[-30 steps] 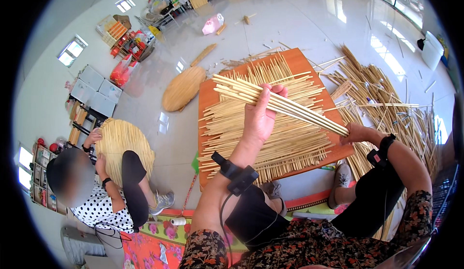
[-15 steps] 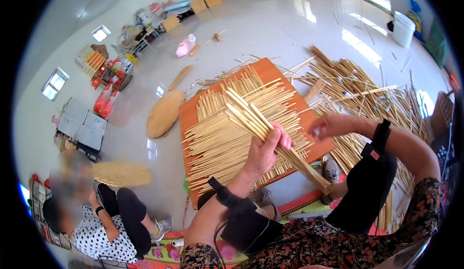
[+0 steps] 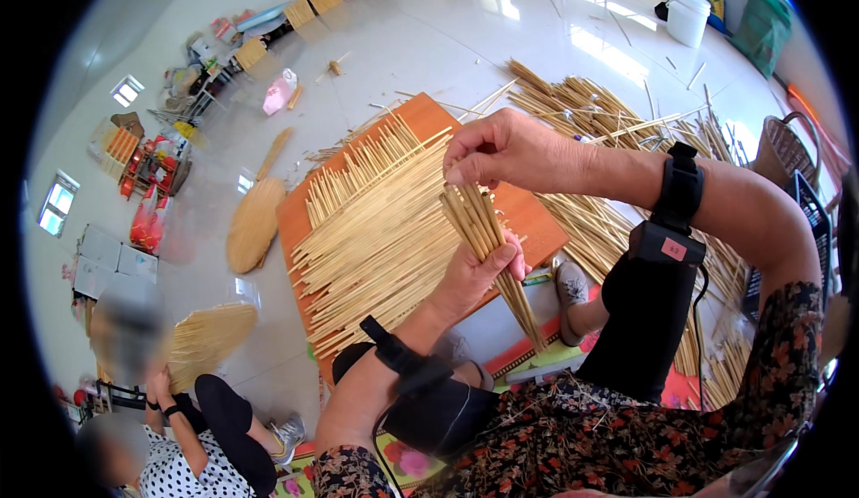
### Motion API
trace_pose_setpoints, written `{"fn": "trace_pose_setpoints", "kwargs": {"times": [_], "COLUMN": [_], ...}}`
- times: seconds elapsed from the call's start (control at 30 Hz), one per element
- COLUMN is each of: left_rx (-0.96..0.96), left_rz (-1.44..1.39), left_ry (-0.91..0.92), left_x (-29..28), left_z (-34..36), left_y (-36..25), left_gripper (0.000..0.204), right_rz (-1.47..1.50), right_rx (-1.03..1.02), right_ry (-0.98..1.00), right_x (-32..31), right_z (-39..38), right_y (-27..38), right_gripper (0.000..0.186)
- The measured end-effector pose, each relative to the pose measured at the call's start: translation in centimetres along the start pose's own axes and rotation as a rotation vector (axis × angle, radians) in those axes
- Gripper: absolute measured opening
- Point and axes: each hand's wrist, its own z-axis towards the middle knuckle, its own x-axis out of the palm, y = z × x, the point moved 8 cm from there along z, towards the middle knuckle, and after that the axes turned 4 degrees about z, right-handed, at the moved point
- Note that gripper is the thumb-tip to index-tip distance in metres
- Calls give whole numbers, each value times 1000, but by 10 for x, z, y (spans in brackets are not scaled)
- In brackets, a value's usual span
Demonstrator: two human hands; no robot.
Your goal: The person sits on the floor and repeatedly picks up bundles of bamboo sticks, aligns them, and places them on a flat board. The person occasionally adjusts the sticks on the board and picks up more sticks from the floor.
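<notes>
My left hand (image 3: 486,267) is closed round a bundle of pale straw-coloured sticks (image 3: 467,216), held at a steep tilt. Just above the bundle's top ends, my right hand (image 3: 483,149) has its fingers pinched together; what is between them is too small to make out. Beneath both hands, a low orange-brown board table (image 3: 540,229) carries many sticks (image 3: 367,256) laid in rows, with shorter ones crosswise at the far side.
A co-worker (image 3: 188,444) at lower left holds a round stick mat (image 3: 210,337). A wooden oval with a handle (image 3: 255,225) lies left of the table. Loose sticks (image 3: 582,95) are heaped at right, near a wicker basket (image 3: 778,144) and white bucket (image 3: 687,17).
The bundle has swung from lying slanted across the table to a steeper angle. My left hand moved lower; my right hand left the far end and rose above the bundle's top.
</notes>
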Motion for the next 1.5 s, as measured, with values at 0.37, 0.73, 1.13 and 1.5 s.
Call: {"fn": "trace_pose_setpoints", "kwargs": {"times": [0.37,0.73,1.13,1.5], "left_rx": [-82,-83,-179,-209], "left_rz": [18,47,-18,27], "left_ry": [51,89,39,-167], "left_x": [-6,-3,-1,-44], "left_z": [-12,-13,-12,-16], "left_y": [32,38,38,58], "left_gripper": [32,31,28,22], "right_rz": [107,30,488,-188], "right_rx": [-143,215,-133,-255], "right_ry": [-408,26,-946,-1353], "right_x": [-85,-16,-318,-467], "right_z": [37,12,15,-142], "right_y": [30,-15,40,73], "right_gripper": [27,45,30,19]}}
